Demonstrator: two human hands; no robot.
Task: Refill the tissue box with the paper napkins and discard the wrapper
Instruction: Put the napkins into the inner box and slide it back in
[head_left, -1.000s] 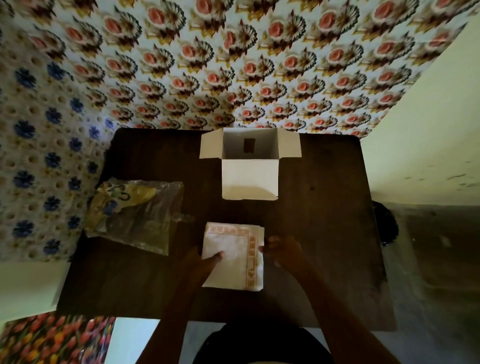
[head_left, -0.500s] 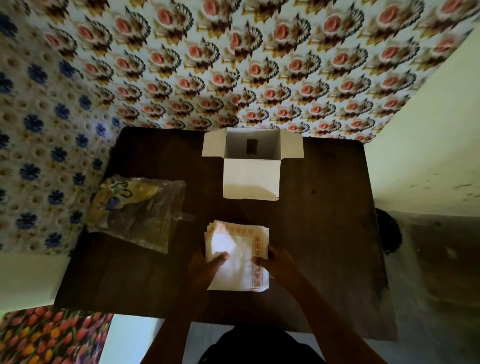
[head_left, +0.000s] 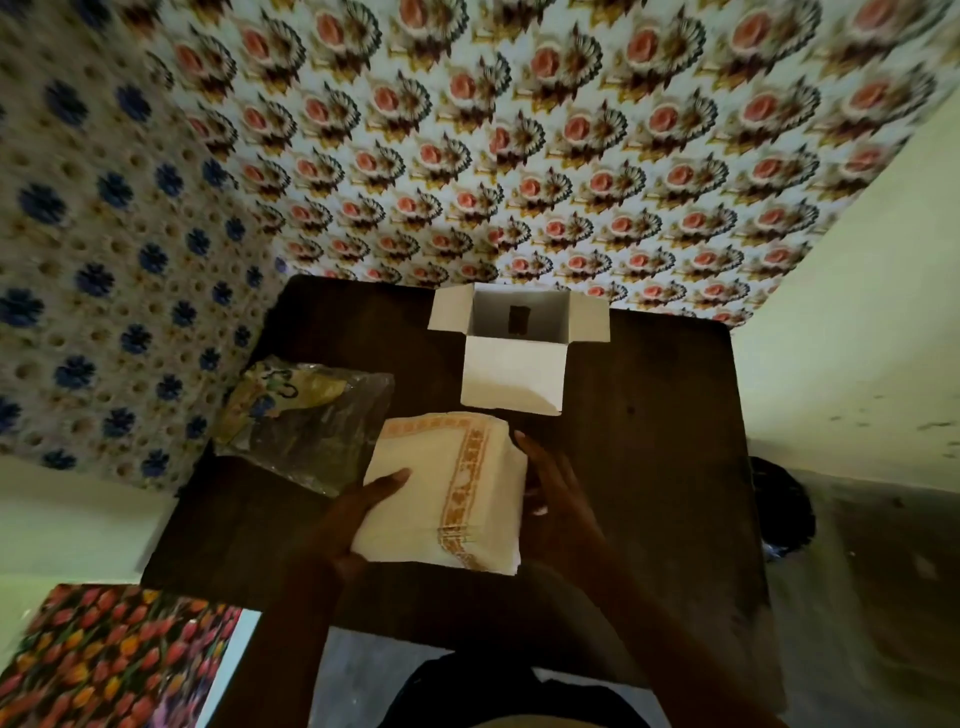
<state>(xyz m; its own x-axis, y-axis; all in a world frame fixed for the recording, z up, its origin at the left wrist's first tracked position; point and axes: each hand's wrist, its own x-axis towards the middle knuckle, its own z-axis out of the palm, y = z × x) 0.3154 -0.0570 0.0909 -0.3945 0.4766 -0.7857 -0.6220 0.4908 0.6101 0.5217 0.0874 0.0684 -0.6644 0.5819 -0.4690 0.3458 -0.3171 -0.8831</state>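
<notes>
Grip: both hands clamp the stack from opposite sides; left hand (head_left: 358, 512) on its lower left edge with thumb lying on top, right hand (head_left: 553, 480) flat against its right edge.
Napkins: thick stack of white paper napkins with an orange patterned border (head_left: 441, 488), centre of frame, held between the two hands; whether it rests on the dark wooden table (head_left: 649, 467) or is raised just off it, cannot tell.
Box: white cardboard tissue box (head_left: 511, 374) in the upper centre, flaps open, looks empty; just beyond the stack's far edge.
Wrapper: crumpled clear plastic wrapper with yellow and blue print (head_left: 306, 421) left of the stack, lying on the table.
Progress: napkins appear unwrapped; not yet in the box.
Left to do: load stack, close flaps, discard wrapper.
</notes>
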